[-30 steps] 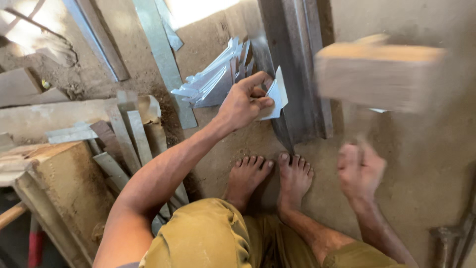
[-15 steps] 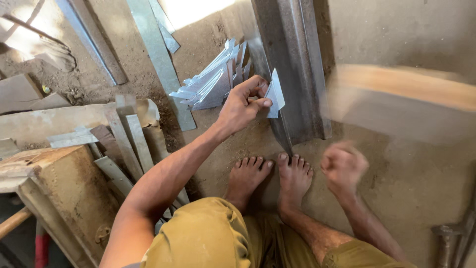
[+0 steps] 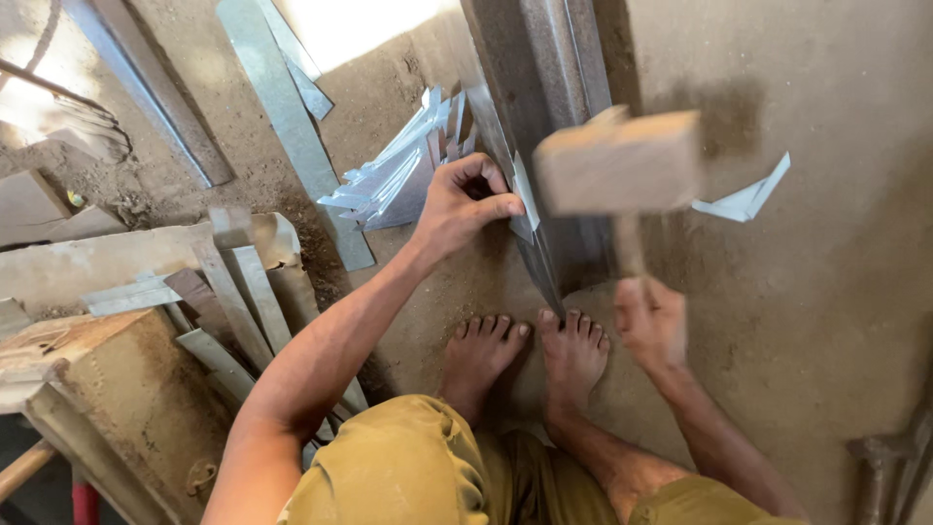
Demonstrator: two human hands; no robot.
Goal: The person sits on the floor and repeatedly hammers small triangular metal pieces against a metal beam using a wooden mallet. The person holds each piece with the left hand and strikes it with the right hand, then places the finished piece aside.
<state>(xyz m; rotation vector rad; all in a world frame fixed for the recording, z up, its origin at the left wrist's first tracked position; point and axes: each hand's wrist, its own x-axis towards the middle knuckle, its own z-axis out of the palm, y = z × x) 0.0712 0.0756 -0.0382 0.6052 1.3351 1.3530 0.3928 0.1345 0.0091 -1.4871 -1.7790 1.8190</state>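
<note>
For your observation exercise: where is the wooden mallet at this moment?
In the head view, the wooden mallet is right of centre, raised by the right hand above the dark metal beam, just right of the left hand.

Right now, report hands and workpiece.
Left hand pinning metal sheet piece against steel rail. Right hand gripping wooden mallet. Bare feet close below.

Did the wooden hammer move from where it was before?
Yes. The wooden mallet swung left, toward the upright metal beam.
</note>
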